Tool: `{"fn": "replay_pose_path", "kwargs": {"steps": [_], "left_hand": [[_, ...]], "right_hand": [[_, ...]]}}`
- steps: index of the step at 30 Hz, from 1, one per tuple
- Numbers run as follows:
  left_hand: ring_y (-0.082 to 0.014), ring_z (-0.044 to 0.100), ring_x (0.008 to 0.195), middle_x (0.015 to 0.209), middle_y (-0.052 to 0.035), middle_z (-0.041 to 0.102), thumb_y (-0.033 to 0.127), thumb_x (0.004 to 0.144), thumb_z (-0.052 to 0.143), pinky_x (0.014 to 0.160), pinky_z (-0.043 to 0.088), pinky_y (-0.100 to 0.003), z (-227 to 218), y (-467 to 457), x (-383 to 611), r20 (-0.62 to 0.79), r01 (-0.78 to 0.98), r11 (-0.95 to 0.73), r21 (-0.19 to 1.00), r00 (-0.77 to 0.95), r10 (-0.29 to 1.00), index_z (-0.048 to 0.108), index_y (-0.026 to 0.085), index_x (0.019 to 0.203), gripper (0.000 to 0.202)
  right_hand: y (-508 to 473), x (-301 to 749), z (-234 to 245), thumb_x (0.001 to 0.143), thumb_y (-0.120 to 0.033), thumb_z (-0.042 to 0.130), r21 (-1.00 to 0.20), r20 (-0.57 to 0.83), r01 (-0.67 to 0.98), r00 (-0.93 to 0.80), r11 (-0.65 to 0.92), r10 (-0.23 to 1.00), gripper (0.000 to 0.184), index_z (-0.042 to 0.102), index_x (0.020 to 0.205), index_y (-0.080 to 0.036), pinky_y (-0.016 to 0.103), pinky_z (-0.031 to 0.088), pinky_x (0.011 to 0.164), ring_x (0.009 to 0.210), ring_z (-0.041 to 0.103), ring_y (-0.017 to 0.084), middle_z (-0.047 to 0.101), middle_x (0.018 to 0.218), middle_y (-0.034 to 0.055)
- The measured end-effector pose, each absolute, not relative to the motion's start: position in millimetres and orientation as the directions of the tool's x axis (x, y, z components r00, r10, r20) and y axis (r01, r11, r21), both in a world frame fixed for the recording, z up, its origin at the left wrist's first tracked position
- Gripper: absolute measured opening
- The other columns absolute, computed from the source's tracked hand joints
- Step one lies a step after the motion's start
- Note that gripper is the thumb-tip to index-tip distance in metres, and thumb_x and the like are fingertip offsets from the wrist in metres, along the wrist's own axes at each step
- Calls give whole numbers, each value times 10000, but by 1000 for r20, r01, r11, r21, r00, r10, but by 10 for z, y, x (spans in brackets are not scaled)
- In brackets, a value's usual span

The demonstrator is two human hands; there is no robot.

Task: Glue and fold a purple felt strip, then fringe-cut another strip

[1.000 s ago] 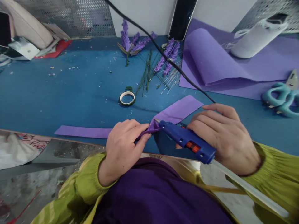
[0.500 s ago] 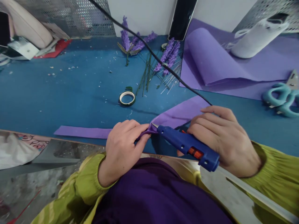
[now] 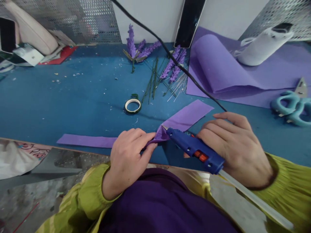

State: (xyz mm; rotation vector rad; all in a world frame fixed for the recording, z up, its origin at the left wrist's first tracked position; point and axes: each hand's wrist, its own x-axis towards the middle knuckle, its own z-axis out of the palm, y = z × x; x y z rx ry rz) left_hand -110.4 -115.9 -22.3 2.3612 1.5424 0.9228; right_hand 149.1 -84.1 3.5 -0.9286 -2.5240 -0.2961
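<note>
My left hand (image 3: 127, 155) is closed, pinching the folded middle of a long purple paper strip (image 3: 187, 116) at the near edge of the blue table (image 3: 73, 100). My right hand (image 3: 235, 145) grips a blue hot glue gun (image 3: 194, 149) with a red trigger. Its metal tip touches the paper fold right beside my left fingertips. A clear glue stick (image 3: 255, 197) pokes out of the gun's back, and its black cord (image 3: 170, 51) runs up over the table.
A small tape roll (image 3: 132, 105) lies mid-table. Behind it are green wire stems (image 3: 152, 79) and purple paper flowers (image 3: 136, 48). A rolled purple sheet (image 3: 218, 64), a white object (image 3: 262, 45) and teal scissors (image 3: 291, 105) lie right. A dark phone (image 3: 190, 19) leans on the wall.
The glue gun's tip has stayed at the paper fold, shifting only slightly. My left hand keeps its pinch. The view has tilted a little.
</note>
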Motion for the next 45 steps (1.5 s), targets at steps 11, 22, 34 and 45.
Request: {"fn": "replay_pose_path", "kwargs": {"steps": [11, 22, 34, 45], "left_hand": [[-166, 604, 793, 857, -2, 705, 222, 937, 634, 698, 390, -337, -211, -1155, -1096, 398, 764, -445, 466, 268, 877, 720, 237, 1092, 178], [-163, 614, 806, 863, -4, 710, 227, 919, 658, 719, 414, -339, -239, -1152, -1089, 405, 762, -436, 478, 250, 880, 724, 220, 1040, 138], [-141, 581, 764, 835, -6, 672, 189, 939, 623, 675, 356, -318, -125, -1204, -1243, 457, 681, -601, 418, 414, 787, 734, 226, 1021, 143], [-124, 524, 690, 775, 6, 637, 188, 991, 513, 634, 305, -317, 1, -1236, -1470, 479, 525, -815, 246, 665, 573, 725, 243, 1011, 220]], "right_hand": [[-894, 1481, 34, 900, -124, 441, -59, 426, 550, -741, 833, 519, 136, 514, 839, -221, 485, 414, 990, 729, 593, 184, 590, 729, 11], [-891, 1573, 209, 919, -310, 566, -100, 450, 612, -675, 784, 584, 75, 554, 952, -244, 492, 445, 976, 873, 690, 228, 694, 883, 36], [-176, 1682, 698, 932, -606, 524, 23, 529, 621, -672, 783, 518, 439, 587, 968, -173, 441, 458, 769, 813, 597, 224, 646, 852, 95], [106, 1467, 327, 933, -352, 500, 188, 332, 550, -816, 814, 474, 283, 608, 1053, -119, 468, 386, 1074, 936, 585, 238, 645, 952, 124]]}}
